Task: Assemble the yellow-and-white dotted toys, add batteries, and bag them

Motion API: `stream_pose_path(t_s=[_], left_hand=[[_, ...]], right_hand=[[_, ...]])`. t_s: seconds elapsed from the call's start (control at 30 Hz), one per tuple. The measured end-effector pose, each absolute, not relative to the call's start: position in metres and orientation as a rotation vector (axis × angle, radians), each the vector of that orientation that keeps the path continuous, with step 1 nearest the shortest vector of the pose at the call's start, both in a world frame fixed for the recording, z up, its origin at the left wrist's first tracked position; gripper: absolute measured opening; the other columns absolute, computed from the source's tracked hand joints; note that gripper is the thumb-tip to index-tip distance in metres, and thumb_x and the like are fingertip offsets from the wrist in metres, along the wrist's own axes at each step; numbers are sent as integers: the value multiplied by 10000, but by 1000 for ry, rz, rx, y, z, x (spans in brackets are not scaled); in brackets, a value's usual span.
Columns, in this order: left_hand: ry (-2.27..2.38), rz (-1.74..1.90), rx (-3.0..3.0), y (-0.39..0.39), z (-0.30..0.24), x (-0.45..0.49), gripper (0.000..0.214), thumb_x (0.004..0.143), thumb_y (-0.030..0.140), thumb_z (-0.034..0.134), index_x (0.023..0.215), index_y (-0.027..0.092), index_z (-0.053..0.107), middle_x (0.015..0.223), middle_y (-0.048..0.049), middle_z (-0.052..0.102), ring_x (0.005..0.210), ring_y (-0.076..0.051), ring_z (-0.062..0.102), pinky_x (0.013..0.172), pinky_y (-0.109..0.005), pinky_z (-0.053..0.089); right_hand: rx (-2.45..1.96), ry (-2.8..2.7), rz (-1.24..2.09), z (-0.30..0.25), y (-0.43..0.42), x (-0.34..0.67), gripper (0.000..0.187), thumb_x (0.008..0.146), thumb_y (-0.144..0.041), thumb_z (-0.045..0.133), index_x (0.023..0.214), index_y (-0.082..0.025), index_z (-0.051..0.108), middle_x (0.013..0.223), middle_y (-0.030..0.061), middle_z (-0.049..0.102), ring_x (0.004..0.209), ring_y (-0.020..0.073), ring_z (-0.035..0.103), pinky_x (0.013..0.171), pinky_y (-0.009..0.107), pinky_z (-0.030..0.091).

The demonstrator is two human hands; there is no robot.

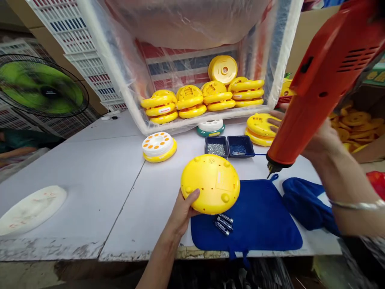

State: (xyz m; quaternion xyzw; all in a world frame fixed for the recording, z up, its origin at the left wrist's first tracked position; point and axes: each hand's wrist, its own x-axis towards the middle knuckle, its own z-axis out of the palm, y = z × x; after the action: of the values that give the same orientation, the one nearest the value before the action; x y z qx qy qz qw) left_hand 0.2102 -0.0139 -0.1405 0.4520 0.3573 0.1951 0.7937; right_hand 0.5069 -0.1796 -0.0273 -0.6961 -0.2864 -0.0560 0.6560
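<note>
My left hand (183, 208) grips a round yellow plastic housing (210, 184), its thumb over the near edge. Small feet, screw holes and a battery cover show on the housing's upturned face. Beyond a hanging red electric screwdriver (319, 92), my right hand (315, 136) reaches to a stack of yellow housings (260, 126). Its fingers are on the right edge of the upper one; the screwdriver hides part of this hand. Several batteries (223, 224) lie on the blue cloth mat (264, 216), just below the held housing.
Two dark trays (216, 146) stand behind the mat, one holding small screws. A plastic-lined box (180, 126) of stacked yellow housings is at the back. A white-and-yellow toy (159, 146), blue cloth (303, 200), white oval piece (33, 208) and green fan (42, 88) surround the work area.
</note>
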Motion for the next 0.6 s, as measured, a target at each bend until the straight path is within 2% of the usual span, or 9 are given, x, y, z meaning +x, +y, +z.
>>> stream_pose_path(t_s=[0.1, 0.17, 0.2, 0.27, 0.37, 0.43, 0.5, 0.6], left_hand=[[763, 352, 1002, -23, -150, 223, 686, 743, 422, 811, 1326, 207, 521, 1318, -170, 634, 1136, -369, 653, 665, -426, 650], [759, 331, 1023, -24, -153, 229, 678, 757, 443, 799, 1325, 205, 517, 1317, -169, 634, 1154, -369, 643, 664, -422, 649], [755, 323, 1037, -23, -153, 230, 677, 764, 454, 793, 1330, 209, 513, 1318, -167, 633, 1157, -367, 641, 664, -420, 649], [744, 300, 1072, -21, -151, 230, 675, 780, 482, 775, 1339, 217, 505, 1317, -163, 634, 1144, -359, 648, 672, -420, 647], [752, 252, 1164, -17, -147, 227, 657, 803, 533, 740, 1331, 213, 513, 1285, -165, 649, 1083, -341, 673, 669, -397, 639], [785, 248, 1263, -15, -147, 223, 643, 803, 568, 722, 1299, 200, 543, 1241, -171, 665, 1036, -332, 684, 625, -356, 625], [813, 283, 1379, -13, -150, 218, 647, 795, 600, 708, 1272, 184, 573, 1225, -181, 666, 1021, -328, 681, 629, -343, 611], [880, 432, 1567, -3, -153, 209, 718, 776, 600, 717, 1330, 175, 550, 1345, -198, 591, 1122, -340, 636, 823, -423, 588]], right_hand=[[-1319, -815, 524, -15, -149, 510, 721, 989, -469, 70, 1238, -103, 638, 862, 76, 755, 832, 180, 722, 735, 449, 494], [-1168, -916, 722, -13, -141, 501, 783, 962, -523, 38, 1216, -105, 649, 751, 28, 731, 759, 166, 707, 756, 460, 494], [-1118, -979, 743, -13, -140, 495, 763, 945, -572, 102, 1172, -118, 672, 711, 3, 710, 711, 150, 689, 745, 442, 496], [-979, -1093, 809, -13, -141, 485, 650, 866, -659, 347, 1095, -163, 699, 720, -31, 684, 683, 122, 647, 730, 384, 496], [-863, -1145, 821, -10, -147, 475, 545, 718, -669, 611, 1006, -213, 691, 792, -47, 665, 740, 107, 613, 739, 318, 491], [-907, -1085, 759, -6, -153, 475, 528, 645, -662, 694, 943, -227, 662, 833, -45, 670, 746, 114, 621, 716, 304, 490], [-978, -1016, 697, -2, -159, 476, 580, 533, -674, 759, 911, -255, 624, 776, -64, 655, 630, 107, 603, 628, 289, 474], [-1109, -958, 556, 4, -171, 480, 718, 447, -733, 762, 1012, -308, 636, 613, -85, 574, 463, 92, 507, 517, 279, 425]])
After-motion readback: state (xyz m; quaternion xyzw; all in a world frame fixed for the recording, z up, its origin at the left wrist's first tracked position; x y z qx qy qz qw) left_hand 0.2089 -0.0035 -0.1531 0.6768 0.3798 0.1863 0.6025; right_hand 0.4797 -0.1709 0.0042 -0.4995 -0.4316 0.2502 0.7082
